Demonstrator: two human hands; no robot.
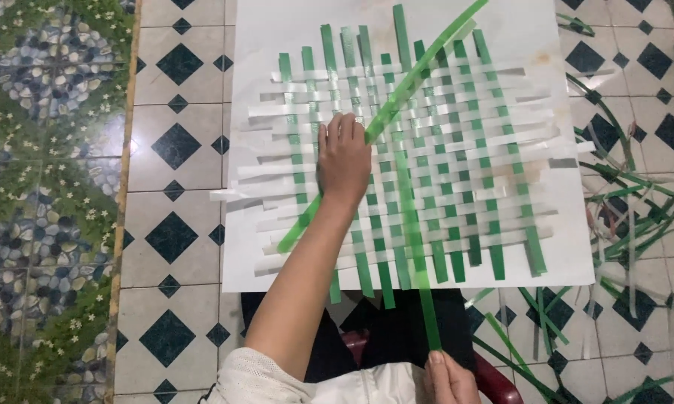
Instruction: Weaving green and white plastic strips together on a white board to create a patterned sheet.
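Observation:
A woven mat [457, 172] of green and white strips lies on a white board [262, 45] on the tiled floor. My left hand [344, 161] rests on the mat's left part and grips a long light-green strip [419, 71]. That strip runs diagonally from the lower left to the board's top edge. My right hand [449, 378], at the bottom edge of the view, pinches the near end of another long green strip [419, 254]. This one runs up over the middle of the weave.
Loose green and white strips [629, 224] lie scattered on the floor to the right of the board and below it. A red stool edge [501, 385] shows beside my dark-clothed legs. A pebble-and-flower patterned floor band [45, 202] runs along the left.

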